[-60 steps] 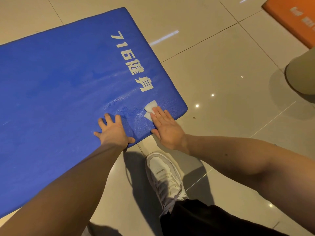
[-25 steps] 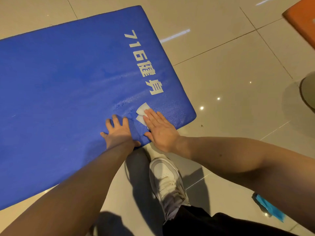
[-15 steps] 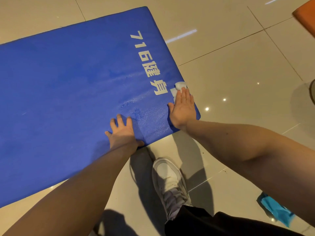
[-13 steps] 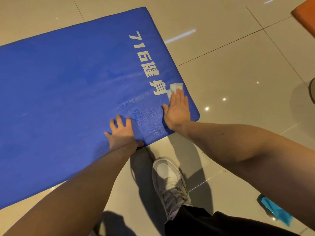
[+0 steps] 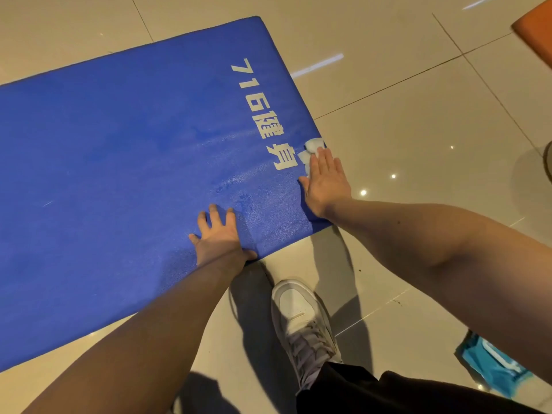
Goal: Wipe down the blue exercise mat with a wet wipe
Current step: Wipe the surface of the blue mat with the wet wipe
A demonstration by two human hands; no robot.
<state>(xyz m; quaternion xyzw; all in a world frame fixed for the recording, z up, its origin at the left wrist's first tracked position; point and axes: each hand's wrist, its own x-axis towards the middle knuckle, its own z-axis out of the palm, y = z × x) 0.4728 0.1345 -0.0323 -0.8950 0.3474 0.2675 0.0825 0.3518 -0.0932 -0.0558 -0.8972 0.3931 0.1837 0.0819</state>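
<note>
Blue exercise mat (image 5: 119,174) laid flat on tiled floor (image 5: 418,138), spread across left and centre. Left arm extended forward; left hand (image 5: 219,237) planted palm-down at mat's near edge, fingers spread, nothing grasped. Wet wipe (image 5: 310,149) pinned at mat's right edge, just beside white lettering (image 5: 266,127), under fingertips of right hand (image 5: 325,180); palm flat, fingers straight and held together. White shoe (image 5: 301,318) seen on floor below hands. Teal packet (image 5: 490,366) seen at lower right.
</note>
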